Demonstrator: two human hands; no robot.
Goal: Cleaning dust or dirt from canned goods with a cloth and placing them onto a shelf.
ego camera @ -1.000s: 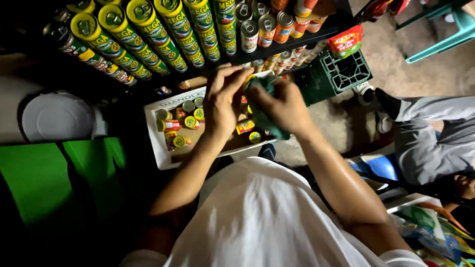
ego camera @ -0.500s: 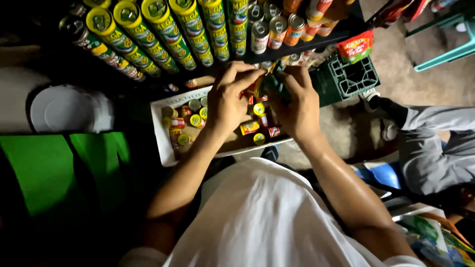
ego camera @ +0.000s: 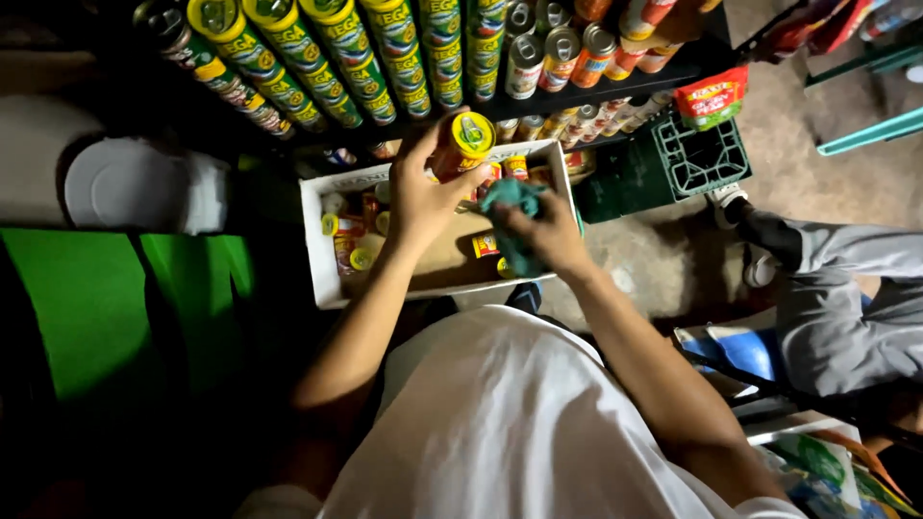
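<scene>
Left hand grips a yellow-topped can above the white box; right hand clutches a teal cloth, apparently touching the can.

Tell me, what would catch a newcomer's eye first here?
Probably the left hand lifting a yellow-topped can over a white box of cans, while the right hand presses a teal cloth beside it. Above, rows of green-and-yellow cans fill a dark shelf, and a green crate sits on the floor to the right.
</scene>
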